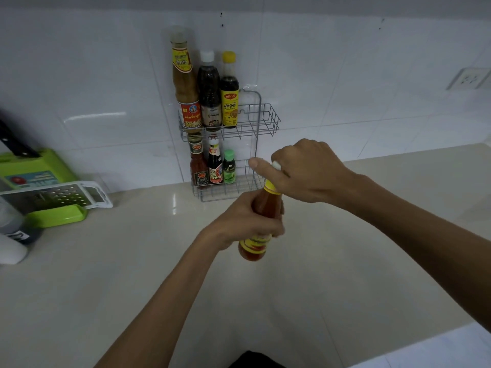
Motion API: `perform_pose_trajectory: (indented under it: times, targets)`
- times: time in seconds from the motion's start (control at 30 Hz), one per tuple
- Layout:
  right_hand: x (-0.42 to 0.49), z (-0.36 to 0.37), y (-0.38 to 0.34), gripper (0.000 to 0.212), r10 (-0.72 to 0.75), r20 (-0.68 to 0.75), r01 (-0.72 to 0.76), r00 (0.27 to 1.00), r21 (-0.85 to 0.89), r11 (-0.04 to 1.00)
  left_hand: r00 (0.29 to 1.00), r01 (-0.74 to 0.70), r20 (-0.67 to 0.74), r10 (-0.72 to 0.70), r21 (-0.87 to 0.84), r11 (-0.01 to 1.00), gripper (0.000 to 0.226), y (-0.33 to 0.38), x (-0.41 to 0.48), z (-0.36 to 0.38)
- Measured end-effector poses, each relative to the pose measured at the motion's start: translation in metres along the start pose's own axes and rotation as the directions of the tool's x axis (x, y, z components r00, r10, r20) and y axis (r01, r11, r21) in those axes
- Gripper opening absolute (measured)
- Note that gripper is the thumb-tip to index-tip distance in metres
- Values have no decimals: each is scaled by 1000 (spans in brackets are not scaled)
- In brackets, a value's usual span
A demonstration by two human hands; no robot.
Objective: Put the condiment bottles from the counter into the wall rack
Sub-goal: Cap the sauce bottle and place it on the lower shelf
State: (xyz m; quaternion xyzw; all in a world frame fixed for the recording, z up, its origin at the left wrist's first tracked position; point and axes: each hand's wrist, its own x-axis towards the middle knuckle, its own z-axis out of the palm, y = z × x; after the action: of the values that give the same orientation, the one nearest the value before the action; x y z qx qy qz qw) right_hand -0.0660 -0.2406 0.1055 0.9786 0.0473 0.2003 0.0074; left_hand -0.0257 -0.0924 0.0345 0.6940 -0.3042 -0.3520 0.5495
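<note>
Above the pale counter (pixel 132 261), the left hand (pixel 247 221) gripped the body of a red sauce bottle (pixel 261 224), held in the air and tilted. The right hand (pixel 305 171) closed over its white cap. Behind them, the wall rack (pixel 263 120) held six bottles, three on each tier.

In the wall rack (pixel 261 116), the right side of both shelves is free. Six bottles (pixel 210 102) fill the left sides.
</note>
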Motion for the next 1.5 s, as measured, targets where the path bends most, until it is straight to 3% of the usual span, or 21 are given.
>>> perform_pose_trajectory:
  times: [0.1, 0.17, 0.23, 0.33, 0.4, 0.43, 0.47, 0.53, 0.73, 0.87, 0.97, 1.13, 1.27, 1.37, 1.5]
  targets:
    - [-1, -2, -4, 68, -186, -51, 185, 981, -13, 983, 946, 15, 322, 32, -142, 990, 25, -1, -6, -18]
    - [1, 2, -7, 64, -130, -97, 130, 987, -8, 992, 928, 54, 372, 34, -224, 973, 24, -2, -7, -18]
    - [4, 6, -7, 49, -61, -158, 49, 986, -78, 996, 976, 46, 216, -7, -177, 983, 24, -1, -4, -10]
    - [1, 14, -2, 19, -53, -80, 33, 995, -227, 973, 991, 16, -135, -14, 11, 1000, 25, -1, 4, -5]
    - [1, 15, -3, 39, 67, -43, -71, 997, -97, 993, 994, 25, -106, -24, 8, 1000, 26, -1, 5, -10]
    - [3, 13, -4, 48, 128, 11, -129, 992, 63, 990, 998, 38, -52, -39, -14, 999, 26, -1, 4, -12]
    - [3, 14, -5, 50, 174, 77, -188, 982, 247, 951, 998, 56, -10, -57, -34, 998, 26, 0, 3, -14]
    - [5, 17, -5, 49, 184, 143, -228, 972, 428, 875, 997, 81, -1, -82, -35, 996, 26, -3, 5, -17]
    - [14, 45, 9, 40, 234, 141, -272, 962, 433, 859, 989, 145, -65, -136, 176, 974, 70, -23, 23, -32]
    - [17, 62, 7, 41, 272, 110, -292, 956, 449, 845, 968, 59, -252, 12, 271, 961, 60, -41, 25, -40]
    - [19, 78, 10, 48, 428, 195, -457, 882, 574, 680, 913, 42, -401, 74, 272, 961, 64, -55, 32, -44]
    - [22, 109, 14, 45, 303, 394, -493, 868, 612, 618, 872, 27, -480, 92, 235, 972, 66, -68, 50, -53]
    - [37, 132, 17, 34, 392, 284, -479, 875, 623, 618, 870, 45, -489, 65, 210, 977, 61, -76, 74, -68]
    - [45, 149, 21, 34, 518, 185, -500, 835, 649, 574, 871, 104, -490, 30, 244, 964, 62, -78, 92, -90]
    - [57, 177, 33, 35, 612, 144, -525, 777, 685, 505, 847, 154, -531, 15, 271, 950, 31, -84, 106, -115]
